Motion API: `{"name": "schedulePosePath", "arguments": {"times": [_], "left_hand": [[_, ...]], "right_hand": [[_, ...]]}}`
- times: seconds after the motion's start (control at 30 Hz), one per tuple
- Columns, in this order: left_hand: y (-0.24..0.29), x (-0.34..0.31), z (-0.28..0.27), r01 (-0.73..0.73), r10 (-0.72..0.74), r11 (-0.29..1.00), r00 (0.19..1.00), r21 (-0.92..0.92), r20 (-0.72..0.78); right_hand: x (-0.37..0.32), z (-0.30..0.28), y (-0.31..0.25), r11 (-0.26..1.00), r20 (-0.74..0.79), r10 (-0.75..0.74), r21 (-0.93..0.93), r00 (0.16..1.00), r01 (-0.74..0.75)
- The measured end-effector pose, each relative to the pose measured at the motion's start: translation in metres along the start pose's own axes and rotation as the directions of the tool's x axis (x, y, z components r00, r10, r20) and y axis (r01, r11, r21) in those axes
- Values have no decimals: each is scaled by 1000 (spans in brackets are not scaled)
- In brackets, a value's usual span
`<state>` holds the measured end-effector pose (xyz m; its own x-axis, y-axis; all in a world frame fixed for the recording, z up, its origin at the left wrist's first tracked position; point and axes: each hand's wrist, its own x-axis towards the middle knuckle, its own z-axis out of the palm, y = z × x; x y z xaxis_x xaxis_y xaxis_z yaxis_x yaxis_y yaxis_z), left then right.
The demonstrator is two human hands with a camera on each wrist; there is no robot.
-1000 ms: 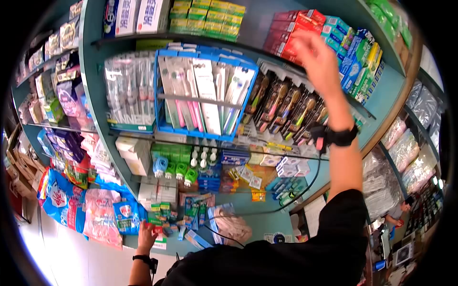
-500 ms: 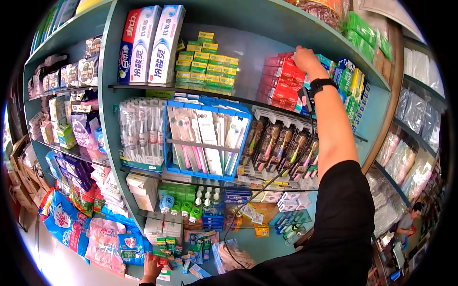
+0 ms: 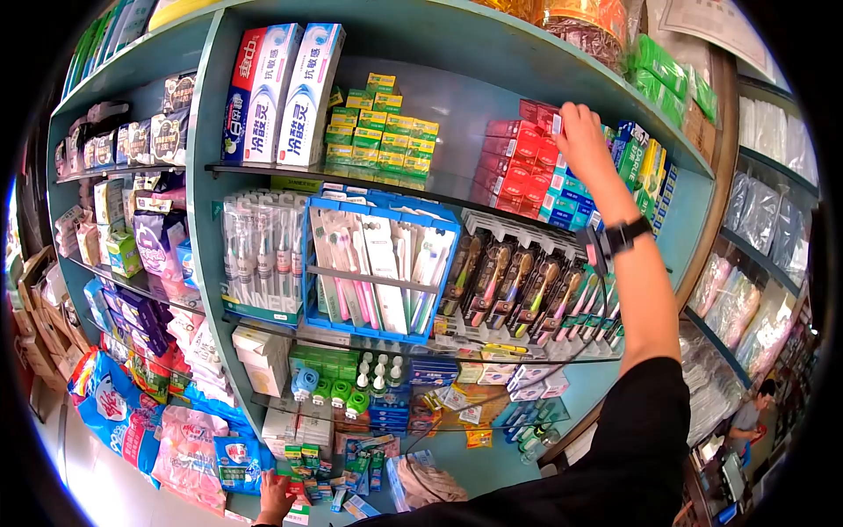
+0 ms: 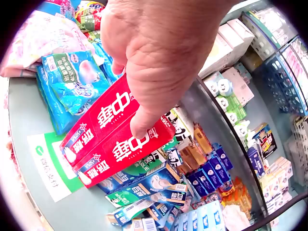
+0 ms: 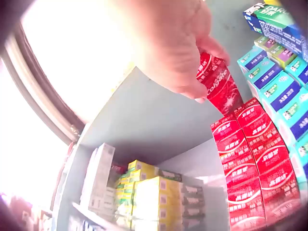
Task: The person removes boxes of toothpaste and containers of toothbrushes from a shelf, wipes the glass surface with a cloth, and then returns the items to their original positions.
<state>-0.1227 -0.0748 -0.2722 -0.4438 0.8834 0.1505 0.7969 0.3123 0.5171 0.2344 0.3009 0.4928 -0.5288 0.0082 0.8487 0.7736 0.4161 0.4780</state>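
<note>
The left hand (image 4: 163, 53) grips two red boxes (image 4: 103, 120), side by side and slanting, its thumb pressed on the nearer one. They are above the counter (image 4: 26, 110), over part of one green-and-white card (image 4: 55, 163) and next to a loose pile of smaller boxes (image 4: 149, 190), too overlapped to count. The right hand (image 5: 168, 48) is raised at the upper shelf (image 3: 448, 186), pinching one red carton (image 5: 224, 91), tilted, between thumb and fingers. The carton's lower end is at the top of two red stacks (image 5: 255, 168); whether it touches them cannot be told. Teal boxes (image 5: 281, 91) stand just beside the stacks, their full number cut off by the frame. At the other end of that shelf stand two tall white boxes (image 3: 292, 97), with one blue-and-red box (image 3: 239, 97) beside them, then many yellow-and-green boxes (image 3: 382, 127). Below are one blue rack (image 3: 382, 263) of toothbrushes and, lower still, three green bottles (image 3: 341, 393) next to one blue bottle (image 3: 305, 382).
</note>
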Motion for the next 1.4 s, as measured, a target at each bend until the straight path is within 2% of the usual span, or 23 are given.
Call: {"name": "schedulePosePath", "arguments": {"times": [0.1, 0.2, 0.37, 0.53, 0.7, 0.73, 0.77, 0.8, 0.83, 0.87, 0.9, 0.93, 0.97, 1.0, 1.03, 1.1, 1.13, 1.17, 1.23, 1.27, 1.3, 1.37, 1.4], "left_hand": [[2, 2, -1, -6, 6, 1000, 1000, -4, 14], [4, 2, -6, 12, -12, 1000, 999, 6, 48], [2, -2, -4, 28, -32, 999, 995, 47, 91], [14, -5, -17, 52, -62, 994, 992, 93, 111], [26, -4, -28, 56, -66, 993, 993, 103, 93], [27, -1, -29, 42, -46, 997, 997, 72, 59], [31, 2, -34, -1, 0, 1000, 999, -28, -36], [37, 8, -42, -44, 40, 999, 994, -31, -106], [56, 13, -62, -60, 40, 991, 985, -119, -166], [52, 22, -66, -174, 130, 971, 961, -166, -245], [71, 28, -83, -184, 125, 969, 940, -163, -319], [78, 38, -93, -181, 93, 954, 937, -239, -337], [100, 45, -104, -82, -130, 631, 969, -772, -209], [140, 40, -151, 28, -150, 460, 988, -888, -47], [165, 34, -175, 17, -101, 171, 995, -985, 0], [175, 33, -186, 3, 25, -130, 1000, -991, 0], [178, 30, -190, 31, 84, -179, 996, -983, 16], [185, 26, -195, 58, 112, -163, 993, -985, 40], [175, 18, -179, 220, -132, 128, 970, -967, 203], [164, 12, -164, 268, -212, 44, 944, -962, 253], [159, 4, -155, 332, -269, 45, 912, -942, 309], [136, -10, -128, 413, -292, -44, 866, -910, 407], [140, -16, -125, 400, -357, -67, 846, -914, 396]], "right_hand": [[-44, -30, -22, 992, -120, -115, 36, 986, 120], [-87, -47, -41, 986, -267, -141, 51, 953, 160], [-138, -66, -64, 969, -377, -156, 120, 913, 215], [-164, -73, -78, 940, -391, -187, 194, 901, 279], [-192, -80, -103, 863, -355, -165, 399, 920, 309], [-198, -80, -109, 828, -353, -162, 460, 922, 322], [-204, -80, -117, 782, -348, -159, 526, 924, 333], [-211, -80, -124, 712, -311, -130, 632, 942, 307], [-219, -81, -135, 606, -255, -96, 752, 962, 260], [-225, -85, -147, 519, -189, -92, 829, 978, 210], [-231, -87, -160, 419, -116, -101, 896, 988, 148], [-240, -82, -178, 232, -26, -81, 972, 996, 44], [-252, -79, -200, 28, 82, -84, 996, 993, -80], [-264, -78, -222, -240, 253, -113, 932, 961, -273], [-273, -79, -243, -380, 432, -153, 805, 889, -456], [-294, -68, -277, -424, 656, -342, 531, 673, -734], [-309, -55, -297, -404, 687, -386, 474, 615, -783], [-329, -40, -317, -455, 731, -417, 347, 540, -820], [-355, -25, -348, -511, 740, -556, 55, 379, -858], [-369, -17, -362, -501, 733, -588, 3, 342, -866], [-382, -10, -373, -492, 726, -613, -44, 311, -870], [-395, -9, -392, -442, 738, -636, -106, 228, -891], [-402, -8, -397, -413, 715, -663, -104, 220, -905]]}}
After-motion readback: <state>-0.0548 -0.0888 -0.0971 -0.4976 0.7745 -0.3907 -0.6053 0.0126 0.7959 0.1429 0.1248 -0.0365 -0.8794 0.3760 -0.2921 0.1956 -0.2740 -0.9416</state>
